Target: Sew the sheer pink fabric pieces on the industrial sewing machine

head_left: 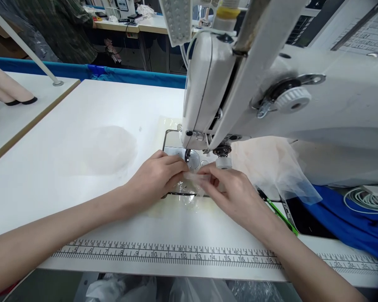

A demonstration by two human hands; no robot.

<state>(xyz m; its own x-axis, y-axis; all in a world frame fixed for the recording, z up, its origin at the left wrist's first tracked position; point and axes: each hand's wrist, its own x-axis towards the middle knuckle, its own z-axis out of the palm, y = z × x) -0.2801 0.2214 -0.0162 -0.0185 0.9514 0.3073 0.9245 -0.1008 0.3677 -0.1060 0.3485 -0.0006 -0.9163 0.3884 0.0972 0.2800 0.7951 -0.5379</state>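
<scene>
A strip of sheer pale fabric (197, 177) stretches between my two hands, just in front of the needle area of a white sewing machine (208, 79). My left hand (159, 174) has its fingers closed on the strip's left end, over the metal needle plate. On the other side my right hand (228, 184) pinches the strip between thumb and fingers, below the round white knob. The presser foot (187, 155) is just behind my left fingertips. More sheer peach fabric (271, 165) lies bunched under the machine arm.
A ruler strip (182, 256) runs along the table's front edge. Green-handled scissors (282, 218), a dark device and blue cloth (343, 226) lie at right. A round sheer piece (110, 150) rests at left. A person in plaid (59, 29) is beyond.
</scene>
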